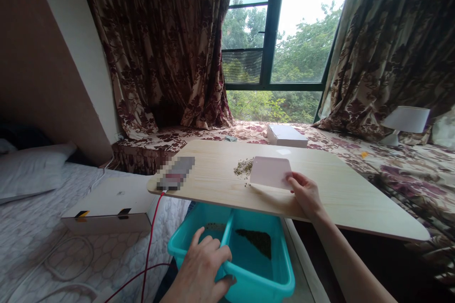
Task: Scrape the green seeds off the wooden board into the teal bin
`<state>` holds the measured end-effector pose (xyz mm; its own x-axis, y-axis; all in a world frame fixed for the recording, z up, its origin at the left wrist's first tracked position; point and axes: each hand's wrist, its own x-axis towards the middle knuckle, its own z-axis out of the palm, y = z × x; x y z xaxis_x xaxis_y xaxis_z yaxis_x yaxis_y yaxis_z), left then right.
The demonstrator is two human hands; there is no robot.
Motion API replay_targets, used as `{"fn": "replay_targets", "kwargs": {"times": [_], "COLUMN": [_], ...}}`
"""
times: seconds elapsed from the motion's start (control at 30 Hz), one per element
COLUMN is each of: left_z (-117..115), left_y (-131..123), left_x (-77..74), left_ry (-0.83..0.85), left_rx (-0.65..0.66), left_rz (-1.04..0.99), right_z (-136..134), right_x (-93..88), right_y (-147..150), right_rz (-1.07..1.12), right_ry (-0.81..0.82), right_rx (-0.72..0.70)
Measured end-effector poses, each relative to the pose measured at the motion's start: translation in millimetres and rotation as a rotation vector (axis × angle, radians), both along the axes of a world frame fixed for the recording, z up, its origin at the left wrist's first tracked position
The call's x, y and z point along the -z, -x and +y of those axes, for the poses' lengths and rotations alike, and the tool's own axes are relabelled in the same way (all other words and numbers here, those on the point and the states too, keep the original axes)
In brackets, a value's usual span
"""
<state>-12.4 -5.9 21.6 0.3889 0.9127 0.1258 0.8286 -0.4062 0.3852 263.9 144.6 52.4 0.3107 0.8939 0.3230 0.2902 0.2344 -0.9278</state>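
My right hand point(306, 194) pinches the right edge of a thin, pale pink rectangular sheet point(270, 171), like a flat plastic scraper, tilted over the light wooden tabletop point(213, 165). Along the sheet's left edge lies a small heap of greenish-brown dried bits point(243, 168). My left hand point(208, 265) is closed over the front rim of a turquoise two-part plastic bin point(263, 289) by its divider, the index finger reaching over the left compartment. A dark pile of similar bits point(261, 242) rests in the right compartment; a few specks show in the left one.
A blurred-out phone-like device point(177, 173) with a red cable point(152, 241) lies at the tabletop's left end. A white box point(113, 203) sits on the bed to the left. Behind the tabletop are another white box point(287, 135) and a lamp point(407, 120) on the windowsill.
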Motion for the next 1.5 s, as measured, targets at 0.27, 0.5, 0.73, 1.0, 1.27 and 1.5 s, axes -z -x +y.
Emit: {"fn": "replay_targets", "kwargs": {"times": [0.27, 0.5, 0.73, 1.0, 1.27, 1.5], "left_z": [2.4, 5.4, 5.8, 3.4, 3.8, 5.5], "left_y": [1.2, 3.0, 2.7, 2.4, 4.7, 5.0], "left_x": [4.2, 3.2, 3.6, -1.1, 2.7, 6.2], "left_ry": [0.000, 0.030, 0.036, 0.058, 0.034, 0.024], "left_rx": [0.011, 0.025, 0.021, 0.009, 0.008, 0.008], "left_rz": [0.004, 0.051, 0.059, 0.031, 0.024, 0.030], "right_z": [-1.8, 0.9, 0.4, 0.5, 2.8, 3.1], "right_x": [-0.2, 1.1, 0.5, 1.4, 4.2, 4.9], "right_y": [-0.3, -0.5, 0.7, 0.4, 0.4, -1.4], "right_rz": [-0.037, -0.028, -0.020, -0.036, -0.009, -0.042], "right_ry": [-0.014, -0.023, -0.013, 0.001, -0.001, -0.022], "right_rx": [-0.035, -0.057, -0.094, -0.090, -0.090, -0.123]}}
